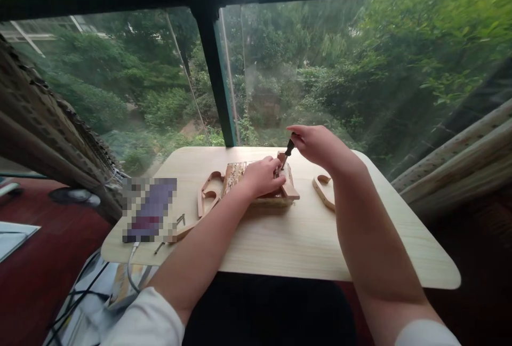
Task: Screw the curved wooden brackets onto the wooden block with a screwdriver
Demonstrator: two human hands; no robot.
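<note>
Head view: screwdriver (289,149), tip perhaps hidden

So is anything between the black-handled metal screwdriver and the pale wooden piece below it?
Nothing visible. The right hand points the screwdriver down at the wooden piece; the left hand rests alongside, not between.

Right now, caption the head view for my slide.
Tilted screwdriver in right hand, left hand on the wooden assembly.

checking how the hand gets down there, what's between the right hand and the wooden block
In the head view, a screwdriver lies between them: the right hand grips its upper end, and it slants down toward the wooden block.
</note>
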